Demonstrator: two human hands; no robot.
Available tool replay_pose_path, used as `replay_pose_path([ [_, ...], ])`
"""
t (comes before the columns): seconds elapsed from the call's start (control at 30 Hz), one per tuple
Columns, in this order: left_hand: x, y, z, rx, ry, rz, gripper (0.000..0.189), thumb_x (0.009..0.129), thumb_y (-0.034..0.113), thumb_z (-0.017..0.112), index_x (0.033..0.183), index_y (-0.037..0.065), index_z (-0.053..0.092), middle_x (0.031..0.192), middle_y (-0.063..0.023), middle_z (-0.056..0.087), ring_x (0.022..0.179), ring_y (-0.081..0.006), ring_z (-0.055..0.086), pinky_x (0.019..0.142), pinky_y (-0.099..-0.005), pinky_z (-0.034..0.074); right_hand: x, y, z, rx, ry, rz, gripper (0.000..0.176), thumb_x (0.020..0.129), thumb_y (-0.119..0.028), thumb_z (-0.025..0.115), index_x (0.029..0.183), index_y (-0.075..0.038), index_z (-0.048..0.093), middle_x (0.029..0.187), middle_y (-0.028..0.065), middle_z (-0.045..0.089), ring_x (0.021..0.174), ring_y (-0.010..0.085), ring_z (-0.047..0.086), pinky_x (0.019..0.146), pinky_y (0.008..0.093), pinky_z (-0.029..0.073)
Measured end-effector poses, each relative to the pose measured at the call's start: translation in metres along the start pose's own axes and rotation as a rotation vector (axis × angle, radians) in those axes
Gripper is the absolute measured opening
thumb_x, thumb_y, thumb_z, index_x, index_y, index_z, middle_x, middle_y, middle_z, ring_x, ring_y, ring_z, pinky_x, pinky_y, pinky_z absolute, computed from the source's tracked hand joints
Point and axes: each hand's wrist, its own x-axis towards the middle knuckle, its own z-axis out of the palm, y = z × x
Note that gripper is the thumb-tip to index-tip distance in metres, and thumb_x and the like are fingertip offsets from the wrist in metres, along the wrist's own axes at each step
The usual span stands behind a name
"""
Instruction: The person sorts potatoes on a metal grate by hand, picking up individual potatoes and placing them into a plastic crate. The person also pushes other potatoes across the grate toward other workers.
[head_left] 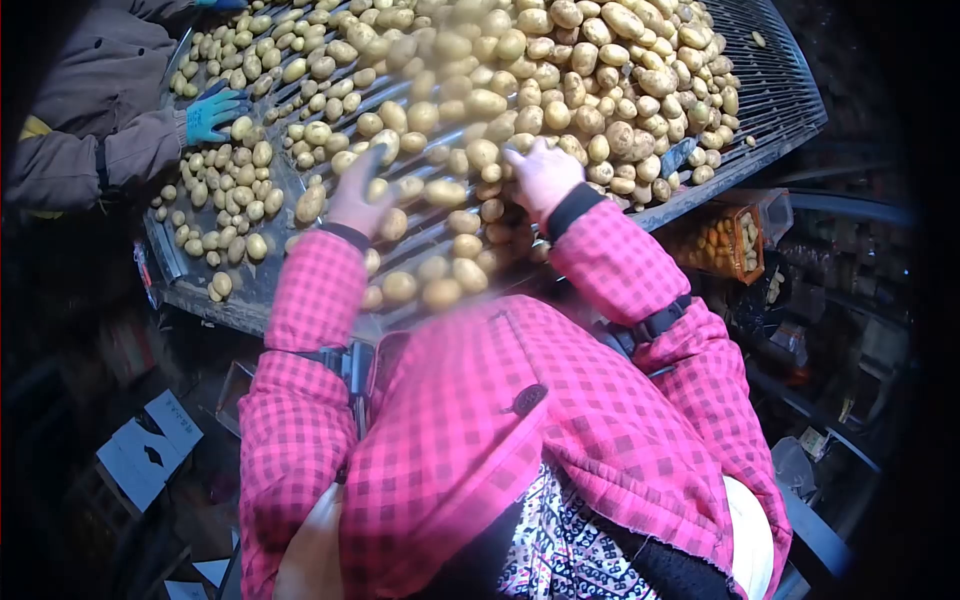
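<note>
In the head view we see potatoes [620, 138] heaped on a slatted rack [775, 75], pointing every which way. One oval potato [446, 193] between our hands lies with its long axis across the view. Our left hand [364, 193] is among the potatoes, blurred; we cannot tell whether its fingers pinch one. Our right hand [546, 178] bends its fingers toward the heap's edge, their grip unclear. The heap blocks the way beyond it. A co-worker's gloved hand [212, 115] is at far left.
</note>
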Motion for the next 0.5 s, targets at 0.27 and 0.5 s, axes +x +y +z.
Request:
replay_pose_path([
  [0.27, 0.006, -0.036, -0.046, -0.409, 0.291, -0.163, 0.042, 0.085, -0.004, 0.055, 0.127, 0.0, 0.056, 0.121, -0.0108, 0.061, 0.111, -0.0162, 0.058, 0.094, -0.0288, 0.047, 0.029, -0.056, 0.053, 0.076, 0.231, -0.51, 0.031, 0.077, -0.022, 0.067, 0.106, -0.011, 0.062, 0.109, 0.0123, 0.058, 0.105, 0.0309, 0.054, 0.086, 0.0402, 0.048],
  [0.5, 0.047, 0.06, 0.009, 0.956, -0.121, -0.104, 0.054, 0.076, 0.035, 0.073, 0.122, 0.015, 0.055, 0.115, -0.012, 0.058, 0.104, -0.0288, 0.059, 0.085, -0.0441, 0.05, 0.023, -0.054, 0.046, 0.07, -0.019, -0.453, 0.03, 0.077, -0.015, 0.064, 0.107, -0.009, 0.061, 0.111, 0.0144, 0.057, 0.109, 0.0332, 0.052, 0.093, 0.0416, 0.046],
])
